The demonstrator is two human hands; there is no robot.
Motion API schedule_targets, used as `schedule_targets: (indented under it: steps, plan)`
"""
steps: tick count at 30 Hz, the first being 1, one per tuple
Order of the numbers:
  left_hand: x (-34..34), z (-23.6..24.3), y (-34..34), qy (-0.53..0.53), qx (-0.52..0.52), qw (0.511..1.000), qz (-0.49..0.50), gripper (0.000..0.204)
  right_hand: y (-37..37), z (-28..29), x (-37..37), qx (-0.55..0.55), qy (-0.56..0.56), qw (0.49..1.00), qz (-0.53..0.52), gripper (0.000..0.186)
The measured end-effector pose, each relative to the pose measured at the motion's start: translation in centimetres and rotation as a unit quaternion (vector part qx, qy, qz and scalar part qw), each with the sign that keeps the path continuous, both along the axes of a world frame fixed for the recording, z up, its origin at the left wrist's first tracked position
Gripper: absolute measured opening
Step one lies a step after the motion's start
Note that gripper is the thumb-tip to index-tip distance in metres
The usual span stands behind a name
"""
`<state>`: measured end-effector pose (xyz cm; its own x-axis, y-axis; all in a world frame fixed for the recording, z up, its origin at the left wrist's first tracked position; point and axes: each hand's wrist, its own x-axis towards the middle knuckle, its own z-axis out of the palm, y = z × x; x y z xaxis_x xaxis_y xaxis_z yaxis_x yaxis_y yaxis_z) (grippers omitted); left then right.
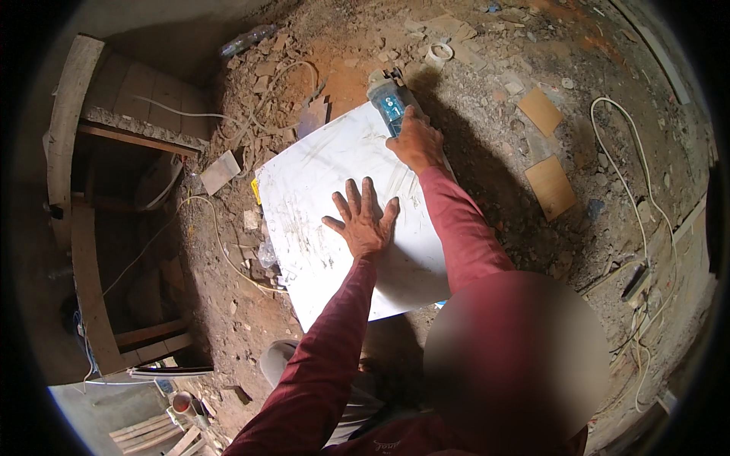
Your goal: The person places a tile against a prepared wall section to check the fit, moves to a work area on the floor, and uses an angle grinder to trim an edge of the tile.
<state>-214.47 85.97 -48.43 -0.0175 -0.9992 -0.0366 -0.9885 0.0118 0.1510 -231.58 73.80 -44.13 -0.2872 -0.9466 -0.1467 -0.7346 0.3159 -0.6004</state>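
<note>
A large white square tile (312,220), smudged with dark marks, lies in front of me. My left hand (365,220) is spread flat on its middle, fingers apart and pressing nothing else. At the tile's far right corner, my right hand (417,143) is wrapped round the body of a blue power tool (388,105) that looks like an angle grinder. The tool's grey head points away from me, past the tile's far edge. Its blade or disc cannot be made out clearly. Both forearms wear dark red sleeves.
Rubble and dirt cover the ground. Brown tile pieces (550,188) lie at the right, near a looped white cable (625,114). A pale ring (439,52) and a plastic bottle (248,40) lie at the far side. A wooden frame (90,281) stands at the left. A blurred round patch hides the lower right.
</note>
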Motion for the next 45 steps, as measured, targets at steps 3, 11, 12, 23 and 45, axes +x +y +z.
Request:
schedule_targets:
  steps: [3, 11, 12, 23, 45]
  plan:
    - [0.0, 0.1, 0.0, 0.002, 0.003, 1.0, -0.001, 0.083, 0.1, -0.1, -0.1, -0.002, 0.002, 1.0, 0.002, 0.08]
    - [0.0, 0.3, 0.1, 0.008, 0.006, 1.0, -0.005, 0.083, 0.3, 0.0, -0.2, -0.001, 0.008, 1.0, 0.0, 0.082]
    - [0.1, 0.3, 0.1, 0.007, 0.007, 1.0, -0.004, 0.083, 0.4, 0.3, -0.1, 0.008, 0.014, 1.0, -0.001, 0.083]
    - [0.2, 0.3, 0.1, 0.001, 0.008, 1.0, -0.002, 0.083, 1.3, 0.9, 0.4, 0.013, 0.015, 1.0, -0.006, 0.083]
    - [0.1, 0.3, 0.2, 0.014, -0.005, 1.0, -0.003, 0.082, 2.3, 0.0, 0.6, 0.004, 0.036, 0.999, -0.01, 0.08]
